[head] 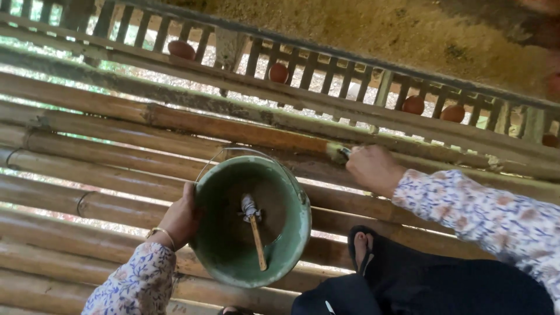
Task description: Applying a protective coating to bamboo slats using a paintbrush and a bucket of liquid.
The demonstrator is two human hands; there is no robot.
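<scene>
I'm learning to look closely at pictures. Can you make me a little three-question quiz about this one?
1. True or false: the left hand grips the rim of the green bucket.
2. What does the right hand hold against the bamboo poles: A) a brush, B) a hammer?
3. How many brown eggs sit fully in view on the slatted rack?

Key: 1 true; 2 A; 3 four.

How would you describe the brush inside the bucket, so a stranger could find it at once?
Find the green bucket on the bamboo floor, its rim held by the left hand. Inside it leans a brush with a pale wooden handle. Unlike the brush in the right hand, nobody holds it.
</scene>
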